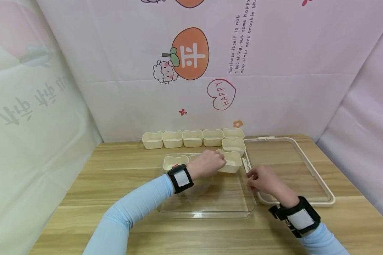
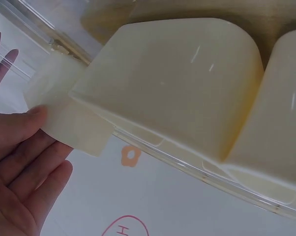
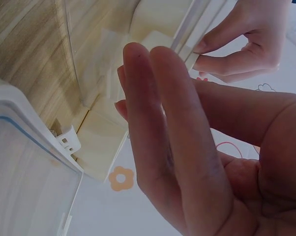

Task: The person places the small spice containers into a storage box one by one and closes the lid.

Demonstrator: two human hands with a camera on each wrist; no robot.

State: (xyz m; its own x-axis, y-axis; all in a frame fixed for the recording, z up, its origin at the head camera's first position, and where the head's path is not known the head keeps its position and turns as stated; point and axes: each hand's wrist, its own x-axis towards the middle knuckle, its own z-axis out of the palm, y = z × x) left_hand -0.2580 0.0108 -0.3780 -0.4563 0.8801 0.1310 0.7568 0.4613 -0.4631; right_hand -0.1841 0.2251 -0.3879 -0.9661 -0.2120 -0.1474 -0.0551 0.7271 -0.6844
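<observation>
My left hand [image 1: 207,163] pinches the wall of a small cream box [image 1: 232,163] between thumb and fingers, at the back right corner of a clear bin [image 1: 207,214]. In the left wrist view the thumb lies on the held box [image 2: 64,118]. Inside the bin at the back left sits another cream box [image 1: 173,162]; beside it a further one is mostly hidden behind my left hand. My right hand [image 1: 264,180] is by the bin's right wall, fingers loosely bent, with nothing seen in its grasp in the right wrist view.
Several cream boxes [image 1: 172,140] stand in a row along the back, with one more box [image 1: 233,146] in front of the row's right end. A clear lid with a white frame [image 1: 320,179] lies right of the bin. A printed cloth [image 1: 124,95] hangs behind the wooden table [image 1: 92,198].
</observation>
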